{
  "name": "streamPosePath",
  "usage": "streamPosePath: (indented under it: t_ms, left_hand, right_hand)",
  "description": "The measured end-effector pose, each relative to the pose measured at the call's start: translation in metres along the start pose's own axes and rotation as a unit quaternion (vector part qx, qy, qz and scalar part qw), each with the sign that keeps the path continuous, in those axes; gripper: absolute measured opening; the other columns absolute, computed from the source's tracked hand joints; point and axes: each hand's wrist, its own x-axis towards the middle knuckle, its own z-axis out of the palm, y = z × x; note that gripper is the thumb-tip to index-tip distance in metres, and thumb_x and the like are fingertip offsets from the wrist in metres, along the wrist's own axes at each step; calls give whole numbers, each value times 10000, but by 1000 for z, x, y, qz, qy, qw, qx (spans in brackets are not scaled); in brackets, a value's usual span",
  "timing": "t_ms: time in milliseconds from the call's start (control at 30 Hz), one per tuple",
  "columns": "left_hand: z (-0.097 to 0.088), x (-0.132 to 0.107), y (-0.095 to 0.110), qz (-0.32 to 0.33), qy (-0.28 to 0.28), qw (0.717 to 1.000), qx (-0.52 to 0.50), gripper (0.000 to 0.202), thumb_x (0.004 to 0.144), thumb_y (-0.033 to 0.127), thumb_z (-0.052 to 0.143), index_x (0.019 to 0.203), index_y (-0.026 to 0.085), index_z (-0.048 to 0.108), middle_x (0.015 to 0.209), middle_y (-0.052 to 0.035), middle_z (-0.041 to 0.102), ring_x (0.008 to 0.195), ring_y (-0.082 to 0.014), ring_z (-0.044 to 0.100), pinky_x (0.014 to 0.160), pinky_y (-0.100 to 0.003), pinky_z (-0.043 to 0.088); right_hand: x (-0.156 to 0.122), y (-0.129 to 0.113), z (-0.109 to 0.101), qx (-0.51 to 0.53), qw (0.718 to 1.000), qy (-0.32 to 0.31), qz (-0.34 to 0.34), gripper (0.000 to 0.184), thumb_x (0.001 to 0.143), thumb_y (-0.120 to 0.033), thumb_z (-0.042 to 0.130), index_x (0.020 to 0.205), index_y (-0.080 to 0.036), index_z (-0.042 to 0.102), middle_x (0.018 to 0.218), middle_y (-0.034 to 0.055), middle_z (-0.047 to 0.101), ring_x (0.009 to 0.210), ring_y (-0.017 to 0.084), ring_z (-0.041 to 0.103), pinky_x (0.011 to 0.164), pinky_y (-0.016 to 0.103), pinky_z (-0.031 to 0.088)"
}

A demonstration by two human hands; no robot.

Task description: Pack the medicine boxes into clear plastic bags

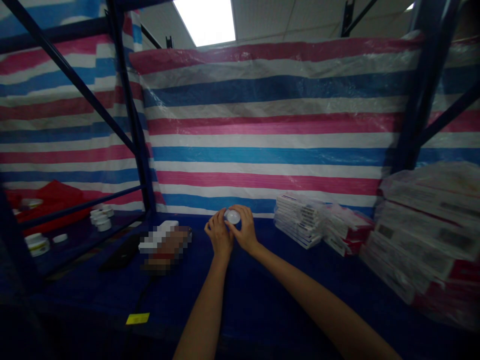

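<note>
Over the far part of the blue surface, my two hands meet around a small round whitish, partly see-through object. It looks like a cap or a small jar, but its kind is not clear. My right hand grips it from the right, with the thumb below and the fingers over the top. The fingers of my left hand are curled and close on its left side. Part of the object is hidden behind the fingers.
Wrapped stacks of flat boxes and larger bagged boxes stand right. Left are a blurred-out item, a black flat object, a yellow tag and white jars beyond the blue rack post. Striped sheeting hangs behind.
</note>
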Motion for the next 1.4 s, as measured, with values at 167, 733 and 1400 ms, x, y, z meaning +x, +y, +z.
streamPosePath:
  t_ms: [167,733,1400]
  left_hand:
    - [6,-2,-4,18,6,1000,-6,436,797,216,477,1227,161,433,1159,-118,562,1062,-247,468,885,-409,313]
    - [25,-8,-10,56,-24,995,-77,389,816,251,489,1174,99,466,1082,-146,562,974,-240,494,816,-373,412]
    - [35,-17,-15,-16,-270,962,38,461,825,283,464,1234,81,390,1154,-152,558,1052,-265,482,906,-447,328]
  right_hand:
    - [0,1,0,-3,1000,-1,-7,290,792,-338,551,1040,-193,513,1030,67,566,1006,207,477,893,381,378]
    - [2,1,-3,-59,998,-18,-4,284,728,-326,618,990,-217,594,995,61,552,956,213,468,853,372,393]
    - [-28,85,19,115,936,-198,267,440,676,-310,655,1073,-152,552,1021,58,628,922,164,586,788,286,461]
